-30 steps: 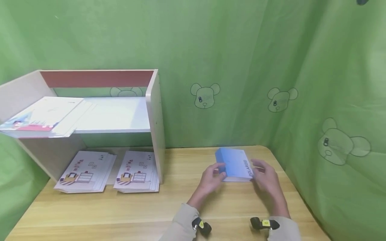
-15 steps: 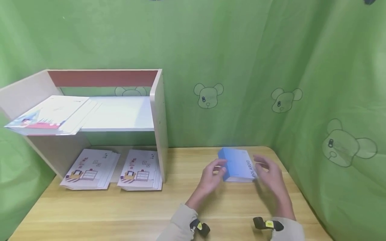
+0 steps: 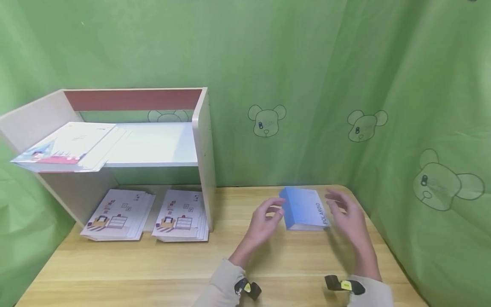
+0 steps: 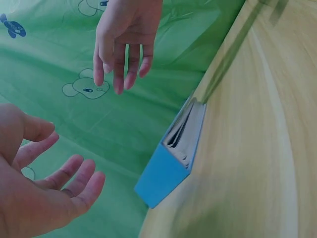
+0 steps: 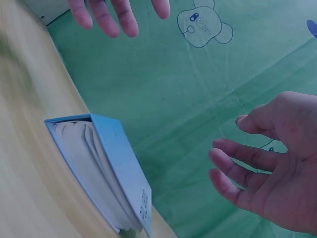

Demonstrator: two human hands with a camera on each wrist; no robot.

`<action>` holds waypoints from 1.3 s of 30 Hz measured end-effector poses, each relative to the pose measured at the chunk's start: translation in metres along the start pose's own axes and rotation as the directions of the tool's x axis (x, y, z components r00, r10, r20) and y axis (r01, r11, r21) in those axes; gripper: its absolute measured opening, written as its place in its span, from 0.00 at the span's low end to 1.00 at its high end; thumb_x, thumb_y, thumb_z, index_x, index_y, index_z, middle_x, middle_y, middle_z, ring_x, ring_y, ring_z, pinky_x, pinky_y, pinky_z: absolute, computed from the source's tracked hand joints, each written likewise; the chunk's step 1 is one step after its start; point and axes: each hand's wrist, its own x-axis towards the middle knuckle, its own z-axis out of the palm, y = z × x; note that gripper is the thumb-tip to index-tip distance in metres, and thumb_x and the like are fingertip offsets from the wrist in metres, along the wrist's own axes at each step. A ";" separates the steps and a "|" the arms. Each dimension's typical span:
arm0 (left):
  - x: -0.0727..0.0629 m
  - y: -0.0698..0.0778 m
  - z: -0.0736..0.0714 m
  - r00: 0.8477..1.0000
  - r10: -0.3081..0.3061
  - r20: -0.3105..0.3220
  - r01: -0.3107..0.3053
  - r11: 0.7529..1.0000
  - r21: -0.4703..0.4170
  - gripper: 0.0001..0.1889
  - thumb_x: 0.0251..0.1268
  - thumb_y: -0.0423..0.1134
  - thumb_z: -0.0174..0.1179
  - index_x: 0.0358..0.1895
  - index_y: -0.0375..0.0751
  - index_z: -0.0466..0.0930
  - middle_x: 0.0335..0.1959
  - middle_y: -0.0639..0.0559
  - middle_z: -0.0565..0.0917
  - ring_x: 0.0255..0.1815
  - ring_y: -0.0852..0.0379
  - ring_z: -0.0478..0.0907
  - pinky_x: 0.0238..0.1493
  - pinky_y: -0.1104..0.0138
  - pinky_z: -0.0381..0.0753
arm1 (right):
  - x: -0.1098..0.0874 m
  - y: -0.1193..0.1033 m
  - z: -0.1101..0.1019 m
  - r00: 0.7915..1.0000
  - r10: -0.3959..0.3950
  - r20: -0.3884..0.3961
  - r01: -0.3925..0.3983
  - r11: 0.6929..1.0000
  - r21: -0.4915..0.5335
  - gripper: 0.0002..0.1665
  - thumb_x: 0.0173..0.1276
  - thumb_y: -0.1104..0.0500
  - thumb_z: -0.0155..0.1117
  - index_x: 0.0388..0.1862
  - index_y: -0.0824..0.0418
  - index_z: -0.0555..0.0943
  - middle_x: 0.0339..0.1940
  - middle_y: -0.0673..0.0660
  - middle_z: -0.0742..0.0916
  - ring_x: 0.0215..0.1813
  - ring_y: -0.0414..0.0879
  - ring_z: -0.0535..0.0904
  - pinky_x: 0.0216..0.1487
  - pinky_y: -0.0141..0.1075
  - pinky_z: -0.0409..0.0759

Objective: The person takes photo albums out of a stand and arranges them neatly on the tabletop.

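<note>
A blue photo album [image 3: 304, 207] with "POLAROID" on its cover lies flat on the wooden table, its thick spine toward the left. In the left wrist view the album [image 4: 168, 171] shows blue spine and page edges; in the right wrist view the album [image 5: 121, 163] shows its pages between the covers. My left hand [image 3: 264, 221] hovers just left of the spine, fingers loosely bent and holding nothing. On the other side, my right hand [image 3: 348, 217] is held above the table with relaxed fingers, apart from the album.
A two-level shelf [image 3: 203, 162] stands at the left. Its upper board carries a stack of illustrated folders [image 3: 73, 143] jutting past the front edge. Below lie two more stacks, a left one [image 3: 119, 215] and a right one [image 3: 182, 215]. A green curtain [image 3: 299, 76] hangs behind and to the right.
Both hands have drawn away from the album, the left one leftward and the right one rightward. The album stays on the table, and the whole view has shifted slightly.
</note>
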 end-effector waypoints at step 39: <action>-0.022 0.044 -0.059 0.972 0.231 0.039 -0.226 0.969 -0.099 0.21 0.75 0.33 0.60 0.68 0.44 0.75 0.63 0.47 0.80 0.60 0.46 0.79 0.61 0.51 0.82 | -0.005 -0.066 -0.004 0.990 -0.063 -0.126 0.095 0.958 0.269 0.24 0.80 0.64 0.56 0.72 0.61 0.73 0.64 0.62 0.82 0.57 0.40 0.82 0.54 0.26 0.83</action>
